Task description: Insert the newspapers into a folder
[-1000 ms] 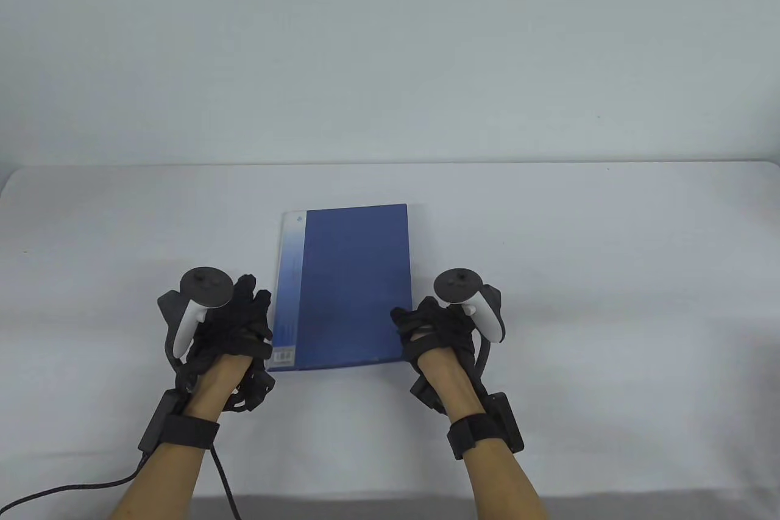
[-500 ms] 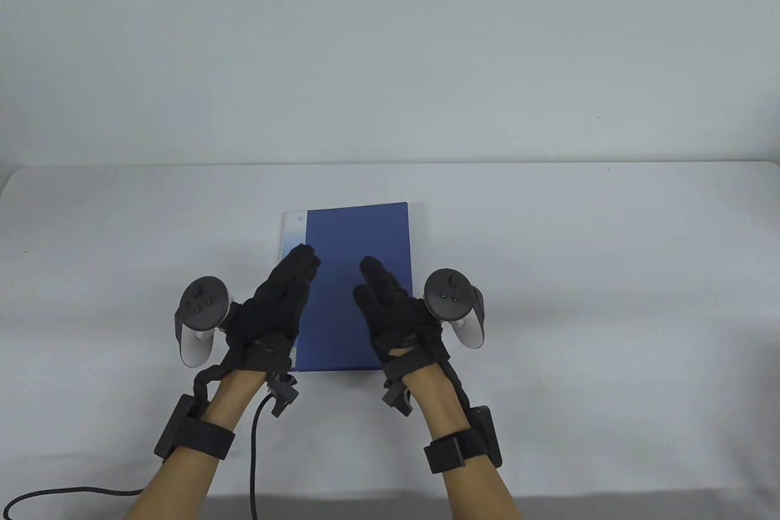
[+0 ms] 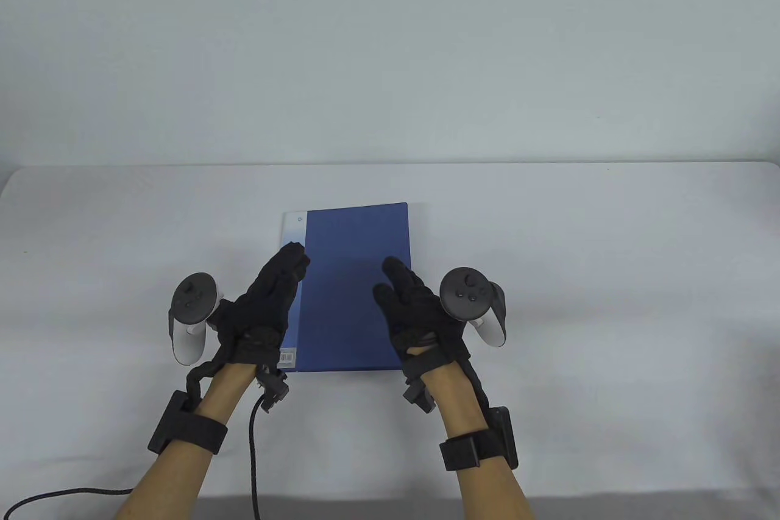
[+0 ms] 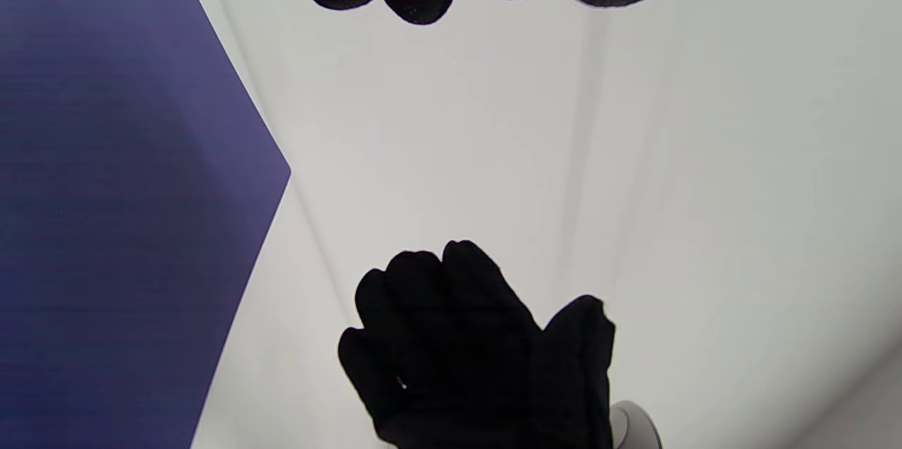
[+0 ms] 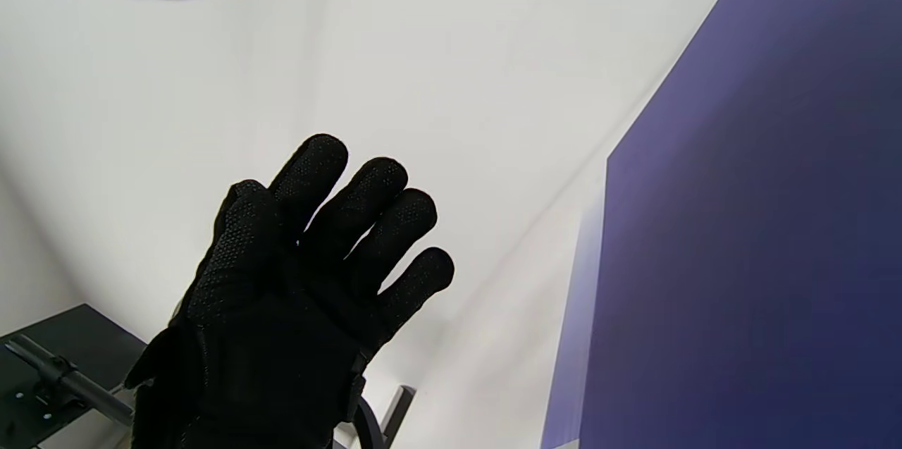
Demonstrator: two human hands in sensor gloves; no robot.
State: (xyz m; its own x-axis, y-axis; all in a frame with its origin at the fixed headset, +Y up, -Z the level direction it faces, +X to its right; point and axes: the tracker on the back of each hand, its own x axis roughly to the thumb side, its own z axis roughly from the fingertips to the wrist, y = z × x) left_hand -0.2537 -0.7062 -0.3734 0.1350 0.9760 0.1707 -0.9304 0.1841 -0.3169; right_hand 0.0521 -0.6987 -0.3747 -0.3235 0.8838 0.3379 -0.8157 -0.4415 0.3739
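Folder (image 3: 356,288): flat, rectangular, closed, matte blue cover with a pale strip down its left edge and a small barcode label at the near left corner. It lies on the white table (image 3: 609,252), at the middle, long side running away from me. No newspaper is visible to me in any view.

My left hand (image 3: 268,303), in a black knit glove, is held over the folder's left edge, fingers straight and together, palm turned inward, gripping nothing. My right hand (image 3: 414,306) is over the folder's right near part, fingers extended and slightly spread, also empty. Palms face each other; from the wrist views both appear lifted off the cover. A white-and-grey tracker (image 3: 192,316) sits on each hand's back.
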